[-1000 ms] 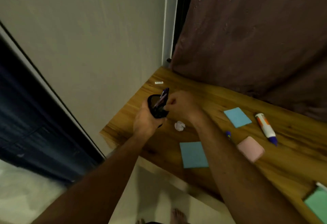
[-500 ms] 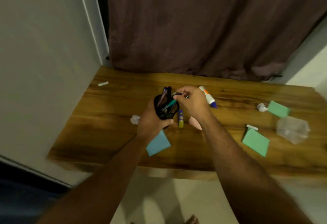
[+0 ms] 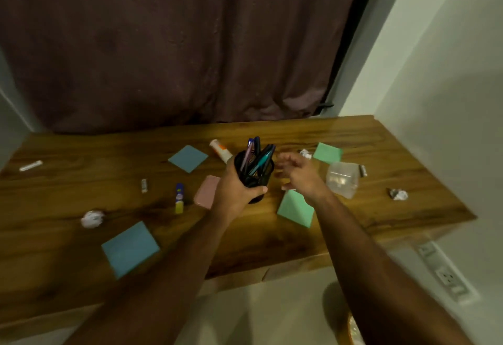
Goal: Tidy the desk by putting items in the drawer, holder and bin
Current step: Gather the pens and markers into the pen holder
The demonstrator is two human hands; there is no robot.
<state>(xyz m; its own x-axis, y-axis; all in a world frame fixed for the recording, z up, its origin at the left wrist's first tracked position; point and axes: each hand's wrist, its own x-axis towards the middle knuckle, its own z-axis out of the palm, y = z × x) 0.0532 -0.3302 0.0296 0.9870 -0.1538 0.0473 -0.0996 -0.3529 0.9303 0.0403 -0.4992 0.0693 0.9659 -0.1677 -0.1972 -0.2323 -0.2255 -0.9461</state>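
Above desk (image 3: 381,154), holder (image 3: 254,171) in left hand (image 3: 235,195)

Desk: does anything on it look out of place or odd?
Yes. Three crumpled paper balls lie loose on the desk: near left, far right, and one beside a green note pad. A glue stick lies flat. The left hand holds the pen holder.

Dim, warm indoor light — soft motion blur throughout, wide-angle bending at the edges.
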